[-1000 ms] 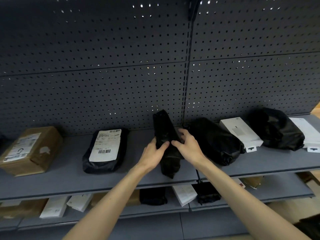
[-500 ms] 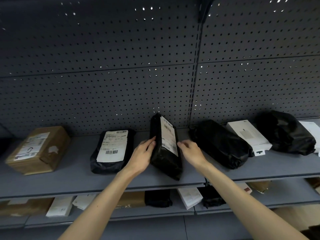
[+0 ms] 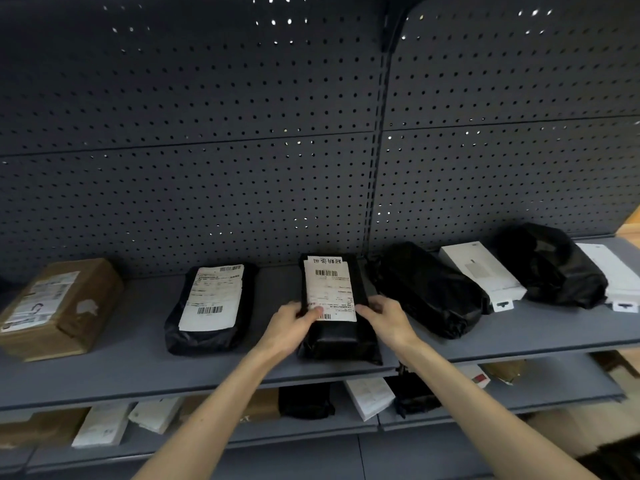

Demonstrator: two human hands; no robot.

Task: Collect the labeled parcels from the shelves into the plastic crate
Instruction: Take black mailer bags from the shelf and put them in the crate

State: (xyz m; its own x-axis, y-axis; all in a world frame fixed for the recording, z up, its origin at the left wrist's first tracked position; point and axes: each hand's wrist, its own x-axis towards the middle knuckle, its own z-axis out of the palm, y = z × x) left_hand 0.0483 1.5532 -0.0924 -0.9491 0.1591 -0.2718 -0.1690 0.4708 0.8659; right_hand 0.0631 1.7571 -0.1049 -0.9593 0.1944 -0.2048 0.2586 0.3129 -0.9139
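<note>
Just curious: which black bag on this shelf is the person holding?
The middle black bag, label up, gripped by the left hand and right hand; the labelled bag beside it lies untouched.

Our bare arms stretched forward; left hand (image 3: 292, 329), right hand (image 3: 384, 318) grip opposite sides of black plastic-wrapped labelled parcel (image 3: 330, 285), left thumb on top.

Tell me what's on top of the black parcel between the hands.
A white shipping label with barcodes covers much of the top of the black parcel. The thumb of the left hand lies over the label's lower left corner, hiding the print there.
</note>
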